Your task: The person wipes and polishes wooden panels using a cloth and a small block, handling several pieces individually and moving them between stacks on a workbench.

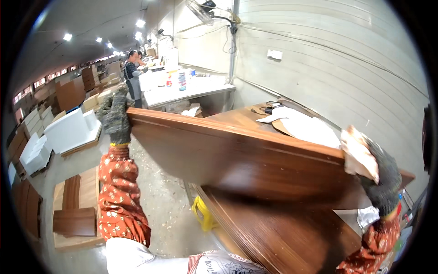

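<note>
A dark brown wooden panel (237, 160) is held up on edge, tilted, across the middle of the view. My left hand (115, 118), in a dark grey knit glove, grips its far-left end. At the panel's right side, my right hand (383, 171), gloved the same way, is closed on a pale crumpled cloth (359, 153) pressed against the top edge. Underneath lies a second brown panel (273, 237) with a grooved edge, on the workbench. The underside of the right fingers is hidden by the cloth.
Behind the held panel, a white cloth (305, 125) and a black cable (264, 109) lie on the bench. A yellow strap or bag (203, 214) hangs by its left side. Brown boards (75, 221) rest on a pallet at left. A co-worker (133, 77) stands by a white table (191, 93).
</note>
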